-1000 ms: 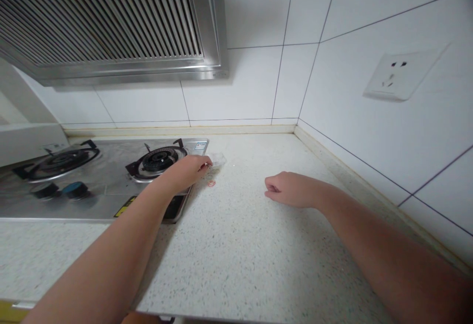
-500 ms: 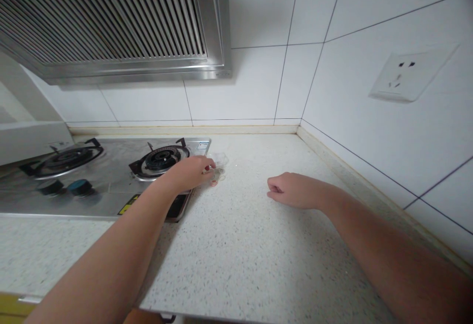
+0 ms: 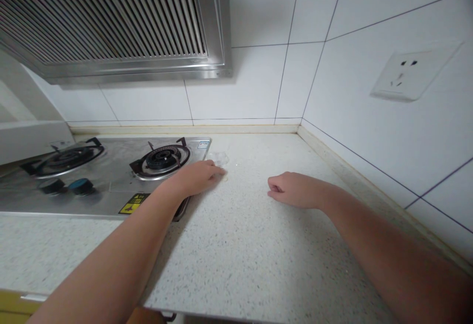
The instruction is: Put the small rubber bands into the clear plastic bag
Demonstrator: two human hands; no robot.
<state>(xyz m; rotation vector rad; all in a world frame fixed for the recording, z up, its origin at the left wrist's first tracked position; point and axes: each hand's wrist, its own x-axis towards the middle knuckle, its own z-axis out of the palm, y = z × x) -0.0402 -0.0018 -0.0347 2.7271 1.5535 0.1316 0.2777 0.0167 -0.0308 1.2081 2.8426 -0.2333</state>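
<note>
My left hand (image 3: 203,177) is over the counter at the hob's right edge. Its index finger points right and touches down by a small, thin, yellowish ring-shaped thing (image 3: 225,178), while the other fingers curl under. I can make out nothing held there; the palm is hidden. Behind these fingers lies a clear, see-through plastic piece (image 3: 220,158), partly covered by the hand. My right hand (image 3: 286,189) is a loose fist low over the speckled counter (image 3: 244,255), thumb side facing left. No object shows in it.
Left of my hands is a steel gas hob (image 3: 111,159) with two burners and two knobs (image 3: 81,186). A range hood (image 3: 148,70) hangs above it. White tiled walls meet behind the counter, and a socket (image 3: 402,75) is on the right wall.
My left hand has moved slightly right and its index finger has stretched out. The reddish ring and other small bits beneath it no longer show. My right hand has stayed in place.
</note>
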